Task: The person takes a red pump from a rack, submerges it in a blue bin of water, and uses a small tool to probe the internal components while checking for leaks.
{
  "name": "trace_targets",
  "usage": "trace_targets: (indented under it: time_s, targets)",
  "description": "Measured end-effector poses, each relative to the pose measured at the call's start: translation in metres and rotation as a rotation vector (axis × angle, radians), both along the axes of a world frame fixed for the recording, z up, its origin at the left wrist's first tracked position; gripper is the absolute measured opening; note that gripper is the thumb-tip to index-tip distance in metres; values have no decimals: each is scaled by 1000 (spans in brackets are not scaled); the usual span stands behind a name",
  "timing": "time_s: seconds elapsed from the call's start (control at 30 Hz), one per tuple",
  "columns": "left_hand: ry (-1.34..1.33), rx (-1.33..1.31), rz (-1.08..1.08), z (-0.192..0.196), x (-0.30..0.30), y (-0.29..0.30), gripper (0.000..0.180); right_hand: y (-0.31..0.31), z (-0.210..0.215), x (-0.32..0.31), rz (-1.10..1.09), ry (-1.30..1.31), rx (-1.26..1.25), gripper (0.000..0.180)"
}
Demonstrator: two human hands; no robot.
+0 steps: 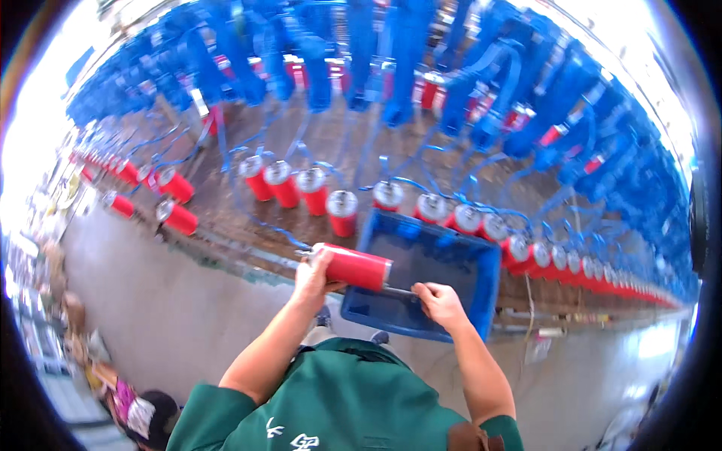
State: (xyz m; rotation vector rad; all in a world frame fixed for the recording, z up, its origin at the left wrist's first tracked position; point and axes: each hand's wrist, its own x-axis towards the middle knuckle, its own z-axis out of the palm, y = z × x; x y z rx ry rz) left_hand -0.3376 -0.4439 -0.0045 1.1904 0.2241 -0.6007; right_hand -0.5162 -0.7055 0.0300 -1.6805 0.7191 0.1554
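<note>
While much of the far machinery dissolved into a blur of blue tubing [481, 83] bent by the lens, the near part read clearly enough. The left hand [312, 274] was wrapped around the left end of a red cylinder [355, 267], fingers pressed closed on it, hiding that end except for a small metal tip poking out to the left. The cylinder lay nearly level, its long axis running left to right and dipping slightly to the right, where its silvery cap faced the right hand [438, 298]. That hand was curled shut just beside the cap, seemingly pinching a thin rod sticking out of it, though the rod was too slim to make out surely. Both were held over the near left corner of a blue bin [466, 263], whose near edge was partly covered by the right hand. Beyond ran a curved row of red cylinders [342, 207], its right end shrinking into an indistinct streak.
</note>
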Motion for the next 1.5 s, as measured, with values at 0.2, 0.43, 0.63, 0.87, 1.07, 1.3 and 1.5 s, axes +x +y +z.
trace_targets:
  time_s: [0.2,0.43,0.63,0.87,1.07,1.3,1.5]
  targets:
    - [-16,12,8,8,-4,9,61,-102,-5,-75,-418,-329,-809,23]
    - [-9,41,24,13,-11,-11,59,-270,-120,-183,-506,347,-1153,29]
    - [-31,68,31,5,1,10,77,-280,-129,-132,-437,715,-1012,32]
    - [-11,65,-25,6,6,1,76,-285,-150,-170,-499,536,-829,39]
    - [21,43,-12,2,4,9,74,-166,-35,-199,-717,-45,-568,46]
    - [44,4,-6,1,5,12,72,-37,62,-170,-381,-342,-642,38]
    - [47,-57,-60,2,2,0,61,18,42,-109,-443,-524,14,23]
